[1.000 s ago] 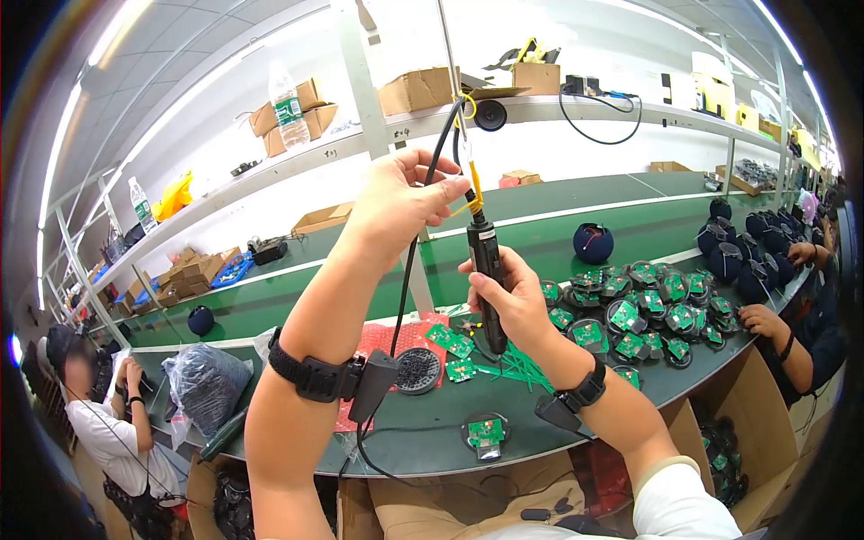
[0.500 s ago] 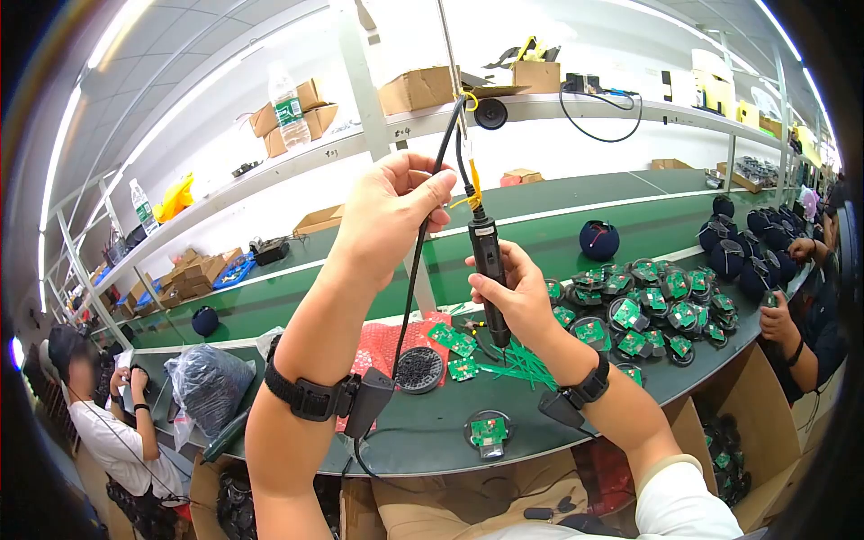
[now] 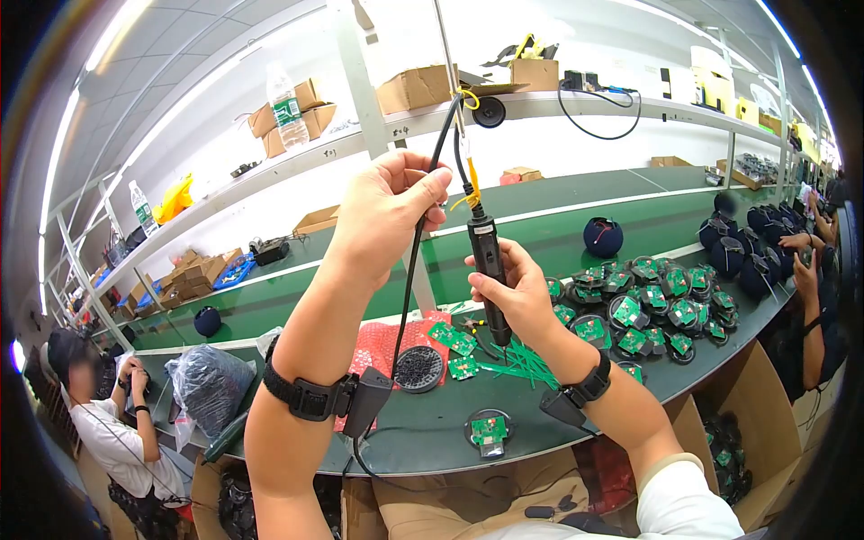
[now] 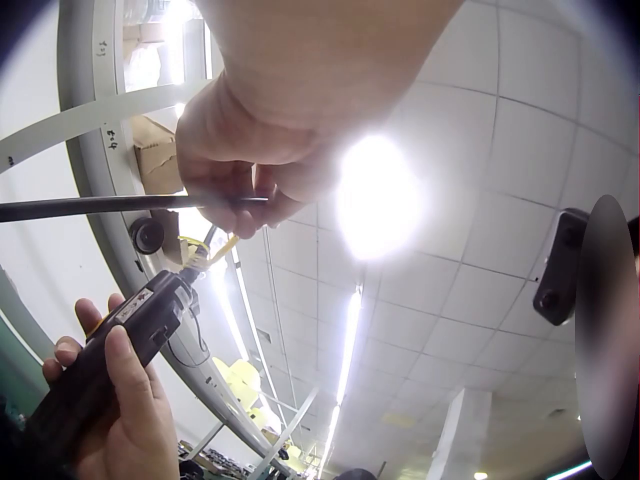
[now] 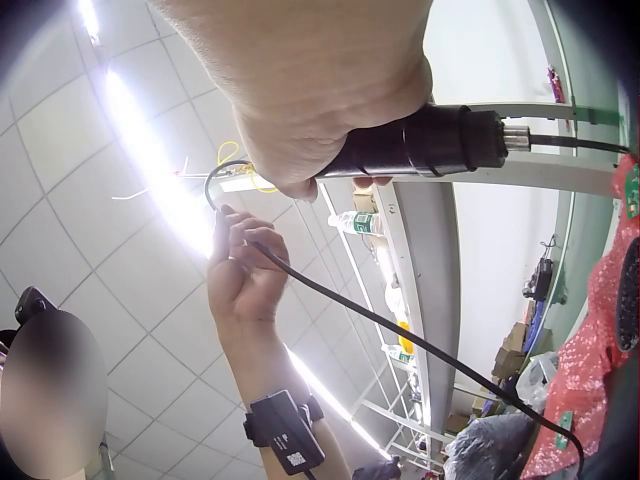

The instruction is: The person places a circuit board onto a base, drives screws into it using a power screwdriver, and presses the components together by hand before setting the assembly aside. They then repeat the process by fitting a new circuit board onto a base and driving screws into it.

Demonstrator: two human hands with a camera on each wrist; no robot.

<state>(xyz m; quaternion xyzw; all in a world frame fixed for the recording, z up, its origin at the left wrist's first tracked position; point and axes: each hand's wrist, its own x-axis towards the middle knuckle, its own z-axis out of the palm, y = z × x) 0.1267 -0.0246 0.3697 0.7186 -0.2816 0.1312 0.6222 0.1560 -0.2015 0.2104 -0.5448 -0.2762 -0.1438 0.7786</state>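
My right hand [image 3: 508,288] grips a black electric screwdriver [image 3: 489,270], held upright above the green bench [image 3: 423,432]; its body also shows in the right wrist view [image 5: 420,145] and the left wrist view [image 4: 110,350]. My left hand [image 3: 391,211] is raised beside it and pinches the black power cable [image 3: 409,270] near the top of the tool, where a yellow tie [image 3: 472,193] hangs it from above. The cable drops past my left wrist [image 5: 400,335]. A round part with a green circuit board [image 3: 487,432] lies on the bench in front of me.
Several round parts with green boards [image 3: 648,310] are heaped at the right, green cable ties [image 3: 522,364] and a red bubble sheet [image 3: 382,346] in the middle, a black speaker grille [image 3: 419,369] beside them. Shelves with cartons [image 3: 414,90] stand behind. Other workers sit left [image 3: 108,423] and right [image 3: 810,306].
Both hands and the screwdriver have shifted slightly; my left fingers have closed tighter round the cable. The worker at the right has raised an arm.
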